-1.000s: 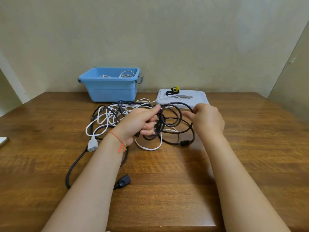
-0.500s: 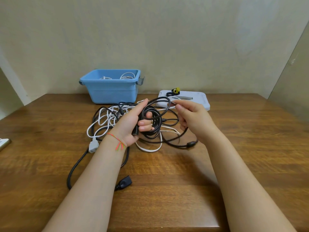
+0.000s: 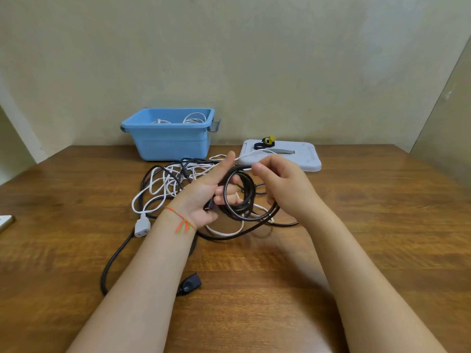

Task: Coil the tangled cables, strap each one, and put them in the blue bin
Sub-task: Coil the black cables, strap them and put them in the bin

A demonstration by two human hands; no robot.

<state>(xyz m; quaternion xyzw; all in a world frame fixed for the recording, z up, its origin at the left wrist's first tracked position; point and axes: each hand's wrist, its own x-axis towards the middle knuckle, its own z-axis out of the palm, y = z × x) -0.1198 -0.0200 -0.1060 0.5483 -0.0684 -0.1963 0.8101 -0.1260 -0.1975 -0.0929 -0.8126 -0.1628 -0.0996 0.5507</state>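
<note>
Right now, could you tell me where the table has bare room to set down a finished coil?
Bare wood shows right of the right hand, below the grey lid, and along the near edge. Crowded: the cable tangle before the blue bin.

Soft, even indoor light leaves the wall (image 3: 254, 59) and wooden bench (image 3: 382, 238) moderately bright, with only faint shadows under the forearms, a mild sheen on the wood, wide-angle bending at the edges, and slight motion blur on the left hand (image 3: 204, 194)
</note>
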